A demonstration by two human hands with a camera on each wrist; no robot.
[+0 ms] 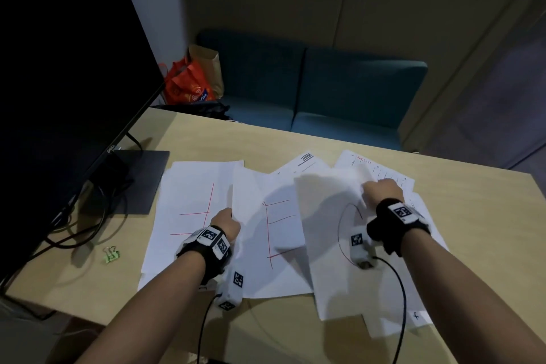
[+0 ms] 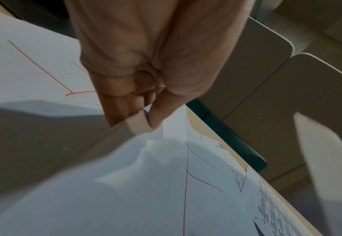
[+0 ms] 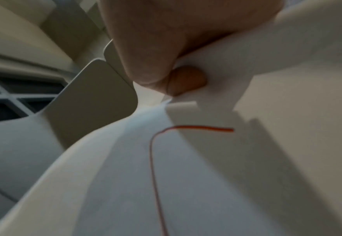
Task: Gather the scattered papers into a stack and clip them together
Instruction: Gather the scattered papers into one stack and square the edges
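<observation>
Several white sheets lie spread across the wooden table (image 1: 266, 331). My left hand (image 1: 227, 223) pinches the left edge of the middle sheet with red lines (image 1: 266, 233), thumb over fingers in the left wrist view (image 2: 143, 118), and that edge is lifted. My right hand (image 1: 381, 192) pinches a sheet with a curved line (image 1: 328, 245), lifted off the table; thumb and finger grip its edge (image 3: 166, 84). Another red-lined sheet (image 1: 189, 210) lies flat at the left. Printed pages (image 1: 381, 168) lie behind. A green binder clip (image 1: 111, 254) rests at the left of the table, apart from both hands.
A dark monitor (image 1: 65, 74) on its stand (image 1: 139, 183) fills the left, with cables (image 1: 68, 233) trailing over the table. Beyond the far table edge is a teal sofa (image 1: 325, 91) with an orange bag (image 1: 186, 83). Bare table shows in front of the papers.
</observation>
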